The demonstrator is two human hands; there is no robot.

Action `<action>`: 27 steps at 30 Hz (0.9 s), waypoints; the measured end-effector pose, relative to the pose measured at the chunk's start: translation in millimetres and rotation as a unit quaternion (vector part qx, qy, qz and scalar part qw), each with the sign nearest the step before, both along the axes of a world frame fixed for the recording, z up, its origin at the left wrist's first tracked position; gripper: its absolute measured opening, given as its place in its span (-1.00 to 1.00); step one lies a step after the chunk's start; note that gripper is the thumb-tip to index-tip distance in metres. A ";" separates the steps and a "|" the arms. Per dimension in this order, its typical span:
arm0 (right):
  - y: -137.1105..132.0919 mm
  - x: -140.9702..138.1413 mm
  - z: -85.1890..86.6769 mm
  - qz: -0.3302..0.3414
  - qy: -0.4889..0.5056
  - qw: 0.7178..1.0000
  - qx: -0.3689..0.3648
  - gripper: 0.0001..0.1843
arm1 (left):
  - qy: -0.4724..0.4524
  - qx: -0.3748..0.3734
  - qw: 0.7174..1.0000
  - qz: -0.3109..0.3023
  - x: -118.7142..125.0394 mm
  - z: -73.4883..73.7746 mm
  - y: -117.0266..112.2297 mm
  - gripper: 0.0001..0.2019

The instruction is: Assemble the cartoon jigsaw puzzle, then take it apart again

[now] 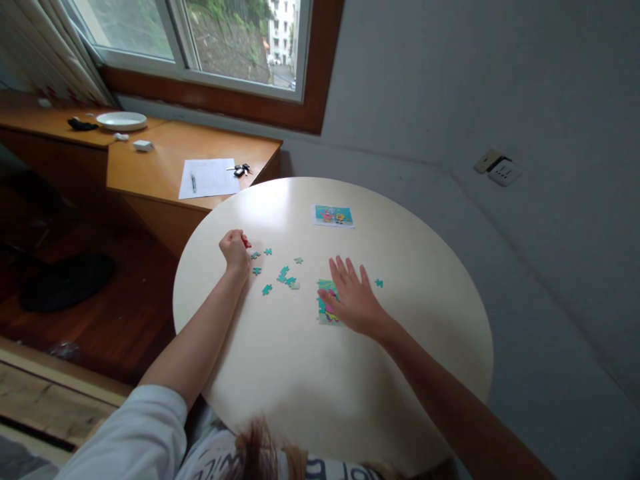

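Note:
My right hand (353,297) lies flat with fingers spread on a partly built jigsaw puzzle (325,308) on the round cream table (400,347). My left hand (235,251) is curled into a fist at the table's left side, pinching something small and red beside a clear bag (255,248). Several loose teal puzzle pieces (283,275) are scattered between my hands, and one more teal piece (379,283) sits right of my right hand. A small reference picture card (333,216) lies farther back on the table.
A wooden desk (150,173) stands at the left under the window, holding a sheet of paper (209,177) with a pen, keys (241,169), a white plate (121,121) and small items. A grey wall with a switch plate (500,168) is to the right.

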State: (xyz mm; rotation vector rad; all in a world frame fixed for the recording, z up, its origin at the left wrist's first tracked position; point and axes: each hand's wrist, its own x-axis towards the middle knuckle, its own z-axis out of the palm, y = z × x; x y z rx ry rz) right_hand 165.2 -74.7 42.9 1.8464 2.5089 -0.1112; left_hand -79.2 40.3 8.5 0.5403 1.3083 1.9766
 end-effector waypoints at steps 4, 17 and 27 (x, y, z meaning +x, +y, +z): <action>-16.2 9.7 74.5 0.008 0.017 0.968 0.249 -0.16 | 0.004 0.002 1.000 0.001 -0.3 -0.3 0.7 -0.82; 1.6 -6.8 -54.9 -0.063 0.001 0.998 0.021 -0.27 | 0.187 -0.038 0.981 -0.020 -19.2 5.9 1.6 -0.79; 1.4 -4.6 -52.0 -0.060 0.009 0.998 0.031 -0.28 | 0.469 -0.212 0.815 -0.266 -42.9 -0.8 -2.0 -0.85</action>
